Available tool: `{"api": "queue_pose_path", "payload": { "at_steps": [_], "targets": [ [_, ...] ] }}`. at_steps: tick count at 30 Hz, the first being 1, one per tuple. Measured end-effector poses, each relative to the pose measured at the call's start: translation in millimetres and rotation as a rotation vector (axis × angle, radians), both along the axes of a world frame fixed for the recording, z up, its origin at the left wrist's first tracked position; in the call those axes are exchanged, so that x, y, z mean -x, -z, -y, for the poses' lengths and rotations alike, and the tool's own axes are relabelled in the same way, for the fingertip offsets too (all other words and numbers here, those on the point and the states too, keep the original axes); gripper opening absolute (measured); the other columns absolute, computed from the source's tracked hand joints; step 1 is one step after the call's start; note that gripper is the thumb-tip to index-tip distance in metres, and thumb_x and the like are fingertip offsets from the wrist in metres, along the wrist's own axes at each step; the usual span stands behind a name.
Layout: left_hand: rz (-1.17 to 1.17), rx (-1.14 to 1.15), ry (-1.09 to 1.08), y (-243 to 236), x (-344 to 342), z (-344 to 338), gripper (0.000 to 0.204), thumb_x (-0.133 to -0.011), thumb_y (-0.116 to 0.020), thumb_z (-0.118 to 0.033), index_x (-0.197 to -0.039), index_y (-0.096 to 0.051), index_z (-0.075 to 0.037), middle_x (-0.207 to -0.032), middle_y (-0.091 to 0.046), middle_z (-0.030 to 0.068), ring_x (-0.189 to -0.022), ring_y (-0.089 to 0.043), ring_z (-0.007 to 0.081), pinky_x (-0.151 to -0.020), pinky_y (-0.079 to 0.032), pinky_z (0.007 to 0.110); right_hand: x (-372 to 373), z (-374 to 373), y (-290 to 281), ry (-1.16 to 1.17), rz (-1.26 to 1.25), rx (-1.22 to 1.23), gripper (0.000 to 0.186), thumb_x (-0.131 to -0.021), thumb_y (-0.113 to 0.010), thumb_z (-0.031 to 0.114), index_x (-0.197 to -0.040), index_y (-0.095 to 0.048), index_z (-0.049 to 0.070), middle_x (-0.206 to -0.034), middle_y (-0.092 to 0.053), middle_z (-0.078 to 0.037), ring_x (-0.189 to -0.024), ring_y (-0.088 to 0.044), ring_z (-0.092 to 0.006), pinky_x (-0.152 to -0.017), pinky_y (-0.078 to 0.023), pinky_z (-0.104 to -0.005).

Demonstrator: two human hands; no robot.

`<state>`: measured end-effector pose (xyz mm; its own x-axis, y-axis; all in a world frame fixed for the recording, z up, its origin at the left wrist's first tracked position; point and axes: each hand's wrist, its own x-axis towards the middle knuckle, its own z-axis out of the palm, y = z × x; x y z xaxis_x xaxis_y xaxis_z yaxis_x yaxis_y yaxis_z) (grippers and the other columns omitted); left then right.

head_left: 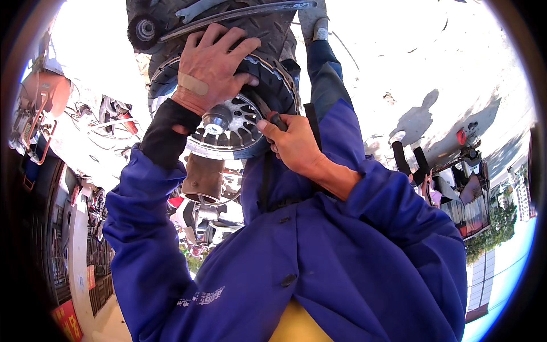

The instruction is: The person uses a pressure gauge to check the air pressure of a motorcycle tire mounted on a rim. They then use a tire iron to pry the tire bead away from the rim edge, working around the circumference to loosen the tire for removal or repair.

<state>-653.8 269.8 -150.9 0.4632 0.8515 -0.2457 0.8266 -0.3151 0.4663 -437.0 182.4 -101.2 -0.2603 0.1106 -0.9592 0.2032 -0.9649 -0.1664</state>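
A small wheel lies in front of me, with a black tyre (277, 80) around a silver spoked rim (242, 122). At its centre sits a round metal hub (217, 119). My left hand (213, 68), with a tan plaster near the wrist, lies over the tyre's far left part, its fingers spread and pressed onto the rubber. My right hand (299, 145) is closed around the brown handle of a slim hand tool (277, 120). The tool's shaft points to the gap between tyre and rim; its tip is hard to see, so its exact kind is unclear.
Beyond the wheel, a long metal bar (245, 16) and a grey spanner (199, 8) lie on a dark ribbed mat (273, 28). A black toothed round part (144, 32) is beside them. A brown metal cylinder (203, 178) sits below the rim. A person's legs (411, 159) show at right.
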Motion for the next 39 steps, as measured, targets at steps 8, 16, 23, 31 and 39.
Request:
{"api": "queue_pose_path", "payload": {
  "at_steps": [8,16,23,31,39],
  "targets": [
    [-0.039,0.029,0.009,-3.8,-1.5,-1.4,0.069,-0.062,-0.089,-0.036,-0.126,-0.068,-0.025,-0.125,-0.065,-0.0018,-0.117,-0.058,0.0279,-0.097,-0.046,0.045,3.4,21.8,10.0,0.072,-0.026,-0.118,0.031,-0.102,-0.070,0.026,-0.081,-0.061,0.005,-0.066,-0.052,0.005,-0.056,-0.045,-0.0042,-0.050,-0.036,-0.0237],
    [-0.051,0.048,0.031,-8.3,-1.5,-4.1,0.071,-0.060,-0.090,-0.039,-0.127,-0.068,-0.024,-0.125,-0.065,-0.0007,-0.117,-0.058,0.0291,-0.099,-0.046,0.045,-37.7,-64.4,-24.5,-0.745,-0.134,-0.250,0.040,-0.098,-0.064,0.028,-0.094,-0.070,-0.011,-0.084,-0.067,-0.034,-0.085,-0.068,-0.0509,-0.078,-0.053,-0.0530],
    [-0.050,0.036,0.028,-7.4,0.4,-4.7,0.072,-0.060,-0.090,-0.037,-0.127,-0.068,-0.023,-0.125,-0.066,-0.0007,-0.116,-0.059,0.0291,-0.098,-0.047,0.045,-15.6,-114.7,-15.4,-1.182,-0.370,-0.400,0.044,-0.100,-0.061,0.028,-0.089,-0.069,-0.014,-0.087,-0.069,-0.033,-0.089,-0.069,-0.0492,-0.081,-0.054,-0.0512],
    [0.012,0.064,-0.010,-6.1,1.3,-0.7,0.071,-0.061,-0.090,-0.036,-0.127,-0.067,-0.022,-0.124,-0.065,-0.0012,-0.118,-0.057,0.0277,-0.099,-0.045,0.045,15.6,-139.5,-14.6,-1.222,-0.250,-0.247,0.024,-0.087,-0.064,0.013,-0.093,-0.075,-0.008,-0.098,-0.074,-0.029,-0.095,-0.073,-0.0449,-0.083,-0.058,-0.0505],
    [-0.005,0.078,-0.029,-7.8,1.0,0.5,0.071,-0.061,-0.091,-0.037,-0.127,-0.067,-0.022,-0.124,-0.065,-0.0020,-0.118,-0.057,0.0254,-0.098,-0.044,0.046,1.8,-70.9,-14.1,-0.820,0.011,-0.209,0.040,-0.097,-0.069,0.028,-0.092,-0.069,-0.011,-0.081,-0.069,-0.028,-0.078,-0.070,-0.0414,-0.076,-0.052,-0.0474]
  ]
}}
